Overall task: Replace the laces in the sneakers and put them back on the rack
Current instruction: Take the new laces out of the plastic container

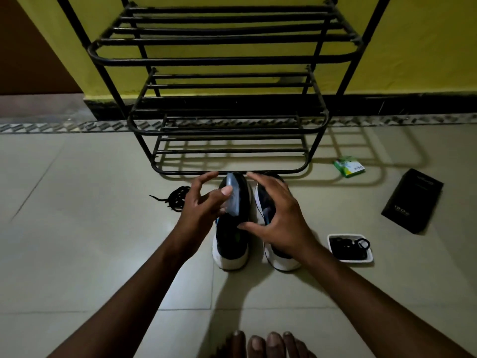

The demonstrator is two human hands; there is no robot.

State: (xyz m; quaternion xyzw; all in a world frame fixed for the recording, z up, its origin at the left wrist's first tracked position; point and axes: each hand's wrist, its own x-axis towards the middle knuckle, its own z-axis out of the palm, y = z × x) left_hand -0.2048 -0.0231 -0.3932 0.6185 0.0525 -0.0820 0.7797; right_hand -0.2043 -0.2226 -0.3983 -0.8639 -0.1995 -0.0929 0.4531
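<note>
Head cam: your left hand (204, 200) pinches the grey-blue tongue (232, 197) of the black white-soled left sneaker (231, 244) and holds it up, probably to bare the eyelets for lacing. Your right hand (278, 215) is half-spread and grips nothing, thumb at that shoe's collar. The matching right sneaker (282, 259) sits under its fingers.

A loose black lace pile (178, 198) lies on the floor left of your left fingers. The white rectangular tray (331, 245), right of your right fingers, holds more black laces (346, 245). The black metal rack (227, 130) stands just beyond your fingertips.
</note>
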